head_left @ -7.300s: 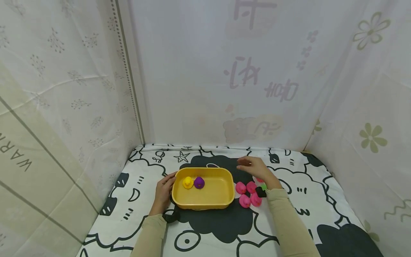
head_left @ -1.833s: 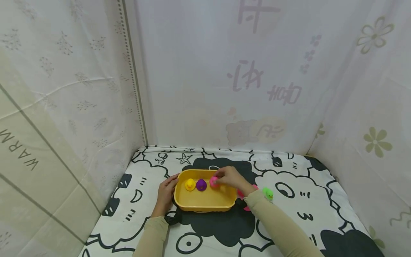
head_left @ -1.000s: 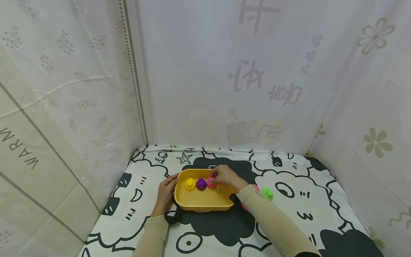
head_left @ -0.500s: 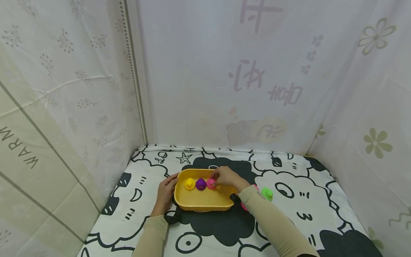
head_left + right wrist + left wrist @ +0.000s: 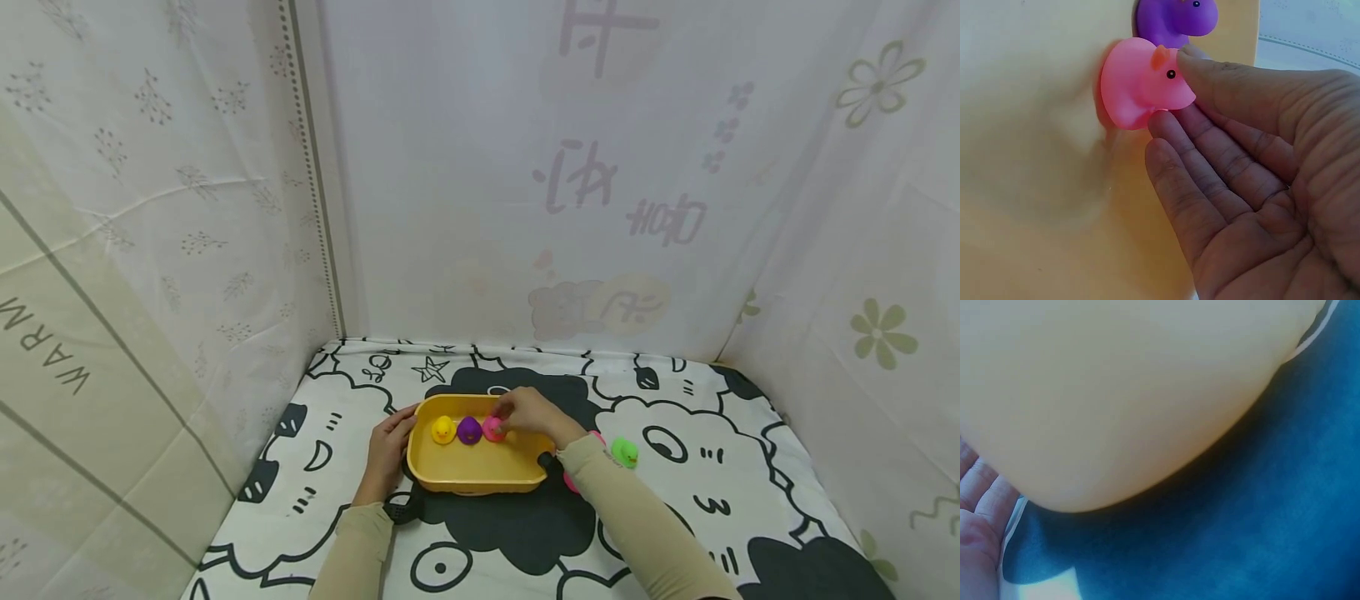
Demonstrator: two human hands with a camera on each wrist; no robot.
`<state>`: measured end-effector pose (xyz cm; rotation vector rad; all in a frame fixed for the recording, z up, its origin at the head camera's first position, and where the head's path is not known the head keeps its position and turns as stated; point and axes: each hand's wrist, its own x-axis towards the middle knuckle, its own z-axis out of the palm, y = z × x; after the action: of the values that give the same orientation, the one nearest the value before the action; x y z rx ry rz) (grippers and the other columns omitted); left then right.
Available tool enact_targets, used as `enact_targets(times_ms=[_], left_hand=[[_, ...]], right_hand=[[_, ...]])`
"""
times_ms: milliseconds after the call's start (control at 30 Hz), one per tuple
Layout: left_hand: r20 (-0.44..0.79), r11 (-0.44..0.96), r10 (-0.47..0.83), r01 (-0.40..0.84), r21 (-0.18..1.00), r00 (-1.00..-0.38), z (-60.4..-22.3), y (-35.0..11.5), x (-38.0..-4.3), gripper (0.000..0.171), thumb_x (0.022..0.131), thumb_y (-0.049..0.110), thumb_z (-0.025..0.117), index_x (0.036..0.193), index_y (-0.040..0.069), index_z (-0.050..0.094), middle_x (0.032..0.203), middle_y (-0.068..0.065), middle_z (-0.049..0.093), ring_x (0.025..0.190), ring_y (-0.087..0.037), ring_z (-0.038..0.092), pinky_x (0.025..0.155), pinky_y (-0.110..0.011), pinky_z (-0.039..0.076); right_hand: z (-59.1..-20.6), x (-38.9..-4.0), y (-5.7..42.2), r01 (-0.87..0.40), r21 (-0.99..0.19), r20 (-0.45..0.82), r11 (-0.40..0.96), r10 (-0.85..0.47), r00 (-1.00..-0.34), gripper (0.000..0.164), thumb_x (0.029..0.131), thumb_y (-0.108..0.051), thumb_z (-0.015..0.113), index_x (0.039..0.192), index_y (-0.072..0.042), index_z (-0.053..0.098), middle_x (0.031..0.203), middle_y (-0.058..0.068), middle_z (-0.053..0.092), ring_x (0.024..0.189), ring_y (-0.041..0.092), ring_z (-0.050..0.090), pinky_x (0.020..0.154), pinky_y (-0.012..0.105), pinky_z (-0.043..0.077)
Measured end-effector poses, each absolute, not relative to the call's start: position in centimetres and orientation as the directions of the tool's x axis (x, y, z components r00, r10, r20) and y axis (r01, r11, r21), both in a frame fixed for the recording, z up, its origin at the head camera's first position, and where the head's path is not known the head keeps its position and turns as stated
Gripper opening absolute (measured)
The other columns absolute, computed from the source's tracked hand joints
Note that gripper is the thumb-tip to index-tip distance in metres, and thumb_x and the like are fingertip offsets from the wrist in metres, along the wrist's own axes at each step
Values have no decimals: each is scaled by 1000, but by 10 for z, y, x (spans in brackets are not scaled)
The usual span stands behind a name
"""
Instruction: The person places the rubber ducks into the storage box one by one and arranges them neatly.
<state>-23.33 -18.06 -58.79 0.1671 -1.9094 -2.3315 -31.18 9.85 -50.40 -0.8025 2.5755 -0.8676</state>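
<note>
A yellow rectangular tray [image 5: 480, 475] rests on the patterned cloth. Along its back half, a yellow rubber duck [image 5: 443, 430], a purple rubber duck [image 5: 469, 431] and a pink rubber duck [image 5: 492, 429] line up. My right hand [image 5: 528, 414] reaches in from the right. Its thumb lies at the pink duck's head in the right wrist view and its fingers sit just below, pinching it. My left hand [image 5: 387, 446] rests at the tray's left end. Close up, the outer tray wall [image 5: 1116, 425] fills the left wrist view, with extended fingers [image 5: 994, 500] against it.
Right of the tray, a green rubber duck [image 5: 624, 452] sits on the cloth [image 5: 705, 475]. Pink ducks [image 5: 572, 482] beside it are mostly hidden by my right sleeve [image 5: 637, 517]. Printed curtains [image 5: 480, 167] stand behind and on both sides.
Since the oldest frame, my right hand has moved from behind the pink ducks into the tray with one of them. That duck then shifted left, beside the purple one. My left hand stays put.
</note>
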Motion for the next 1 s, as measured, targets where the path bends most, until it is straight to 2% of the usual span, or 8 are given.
enact_targets(times_ms=[233,400,633,1000], left_hand=[[-16,-186,-167,15,982,-986,-587,-180,-234,36,100,27,60,133,12,65,137,-6,61,122,-22,61,96,-25,53],[-13,-170,-171,16,985,-985,-586,-180,-233,36,101,26,59,133,12,65,137,-6,61,122,-22,61,96,-25,53],[-9,-160,-168,18,987,-986,-586,-180,-234,36,101,26,59,133,11,65,137,-5,61,122,-22,61,97,-24,52],[-12,-149,-182,15,989,-983,-585,-179,-233,35,101,27,59,132,12,66,135,-6,62,119,-20,63,96,-24,53]], right_hand=[[-501,-313,101,-398,-646,-98,652,-587,-803,26,84,-18,82,108,-10,76,102,-1,73,94,15,66,83,33,59],[-499,-313,103,-394,-667,-89,632,-593,-800,30,86,-18,80,113,-7,75,107,0,74,99,17,68,86,34,60],[-499,-317,106,-400,-675,-70,620,-593,-802,33,88,-22,79,118,-9,74,110,-2,73,102,16,68,89,34,59],[-488,-312,120,-414,-665,-27,621,-574,-818,35,90,-26,77,119,-8,73,112,-1,73,105,18,68,92,38,58]])
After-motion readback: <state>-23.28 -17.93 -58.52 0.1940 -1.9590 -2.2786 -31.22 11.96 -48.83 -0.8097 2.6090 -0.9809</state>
